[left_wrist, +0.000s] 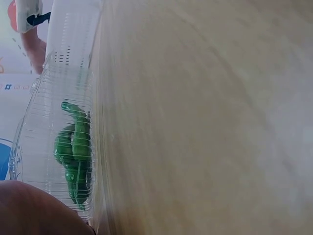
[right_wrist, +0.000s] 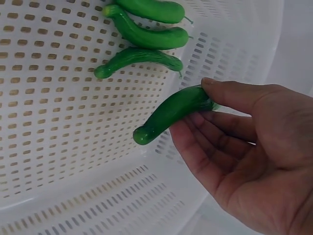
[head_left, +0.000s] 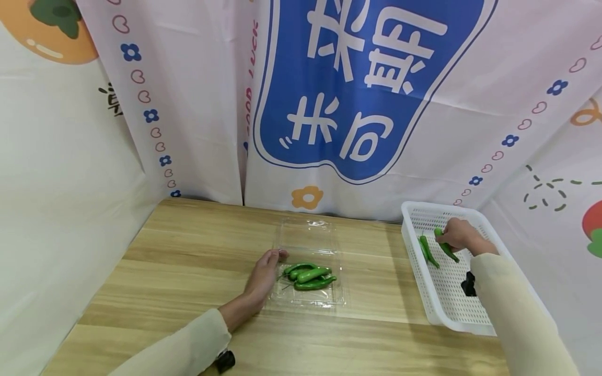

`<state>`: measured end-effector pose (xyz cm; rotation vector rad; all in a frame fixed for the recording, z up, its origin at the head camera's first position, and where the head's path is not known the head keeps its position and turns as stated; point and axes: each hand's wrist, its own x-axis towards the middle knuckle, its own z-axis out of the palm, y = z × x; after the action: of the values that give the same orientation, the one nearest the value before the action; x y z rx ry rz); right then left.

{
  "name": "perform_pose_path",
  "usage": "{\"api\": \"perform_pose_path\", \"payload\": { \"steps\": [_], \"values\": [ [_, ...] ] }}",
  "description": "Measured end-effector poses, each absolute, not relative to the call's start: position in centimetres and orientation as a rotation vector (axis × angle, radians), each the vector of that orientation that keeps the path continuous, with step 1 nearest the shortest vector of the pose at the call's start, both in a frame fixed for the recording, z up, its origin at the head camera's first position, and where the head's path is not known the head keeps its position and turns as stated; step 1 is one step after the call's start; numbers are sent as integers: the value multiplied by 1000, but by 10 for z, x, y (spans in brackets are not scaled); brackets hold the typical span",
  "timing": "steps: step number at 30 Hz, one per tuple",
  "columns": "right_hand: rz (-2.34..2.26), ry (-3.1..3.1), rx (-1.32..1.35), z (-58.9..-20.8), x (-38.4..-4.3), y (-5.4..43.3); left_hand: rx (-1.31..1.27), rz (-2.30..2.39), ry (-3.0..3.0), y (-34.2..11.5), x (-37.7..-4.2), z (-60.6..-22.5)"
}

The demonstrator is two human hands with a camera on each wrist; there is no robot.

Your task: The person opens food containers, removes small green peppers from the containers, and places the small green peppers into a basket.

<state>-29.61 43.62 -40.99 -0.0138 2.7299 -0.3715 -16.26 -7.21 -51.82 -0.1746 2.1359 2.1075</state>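
On the table, my left hand (head_left: 263, 277) rests against the left side of a clear plastic clamshell box (head_left: 308, 298), whose lid lies open towards the back. Several green peppers (head_left: 314, 274) are piled inside the box; they also show through its ribbed wall in the left wrist view. Over at the right, my right hand (right_wrist: 254, 142) pinches a green pepper (right_wrist: 171, 111) by one end, between thumb and fingers. That pepper hangs tilted within the white basket (right_wrist: 54, 132), above its perforated floor. Nearby in the basket lie other green peppers (right_wrist: 142, 61).
The wooden table (head_left: 188, 261) meets a white printed cloth (head_left: 202, 130) along its back edge. More cloth hangs at both sides. The basket's raised rim (head_left: 420, 279) stands to the right of the clear box, with bare wood between them.
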Motion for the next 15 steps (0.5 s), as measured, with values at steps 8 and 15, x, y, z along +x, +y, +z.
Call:
{"api": "perform_pose_path", "payload": {
  "steps": [8,15],
  "values": [
    [-425,2692,48,-424,-298,439,-174,2107,2150,-73,-163,-518],
    [-470,2646,117,-435,-294,440,-176,2083,2169,-72,-164,-519]
  ]
}}
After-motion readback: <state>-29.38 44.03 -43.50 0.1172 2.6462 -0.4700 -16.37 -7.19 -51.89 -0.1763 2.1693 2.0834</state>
